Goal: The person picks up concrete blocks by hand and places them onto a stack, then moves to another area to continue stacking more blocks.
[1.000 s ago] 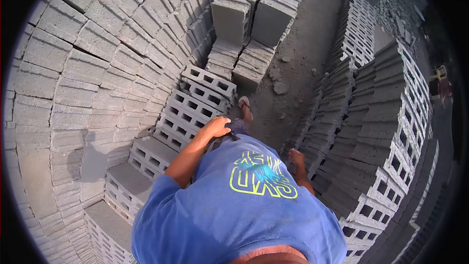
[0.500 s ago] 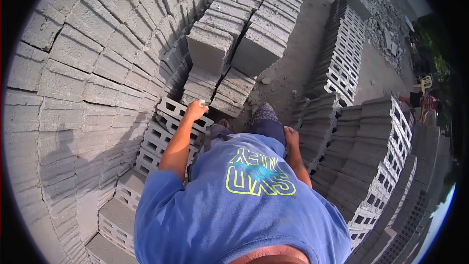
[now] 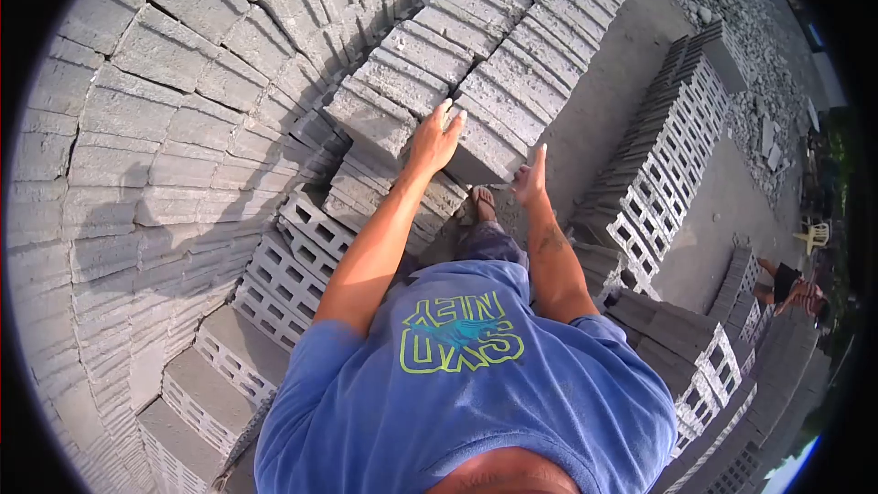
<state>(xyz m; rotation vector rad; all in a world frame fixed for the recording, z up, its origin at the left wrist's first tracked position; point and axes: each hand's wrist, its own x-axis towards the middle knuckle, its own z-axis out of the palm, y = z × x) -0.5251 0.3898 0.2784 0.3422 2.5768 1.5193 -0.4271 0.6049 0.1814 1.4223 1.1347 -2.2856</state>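
Observation:
Two long rows of grey concrete hollow blocks stand in front of me, stacked on edge. My left hand [image 3: 433, 141] reaches the gap between the rows, fingers apart, by the left end of the front block [image 3: 494, 148] of the right-hand row. Beside that block's right end is my right hand [image 3: 532, 177], with a finger stretched out and no firm grip visible. The front block of the left-hand row [image 3: 370, 119] lies just left of my left hand. Lower blocks [image 3: 361, 190] lie under the rows, partly hidden by my left forearm.
A tall wall of stacked blocks [image 3: 174, 119] curves along my left. Another row of hollow blocks [image 3: 672, 155] stands at the right, with rubble [image 3: 722, 27] behind it. A person [image 3: 796, 293] is near a yellow chair [image 3: 812, 236] at far right. My sandalled foot [image 3: 483, 201] shows below the blocks.
Both hands have moved forward to the front block of the right-hand row, the left from above the lower hollow blocks, the right from beside my thigh. The view has shifted with my body.

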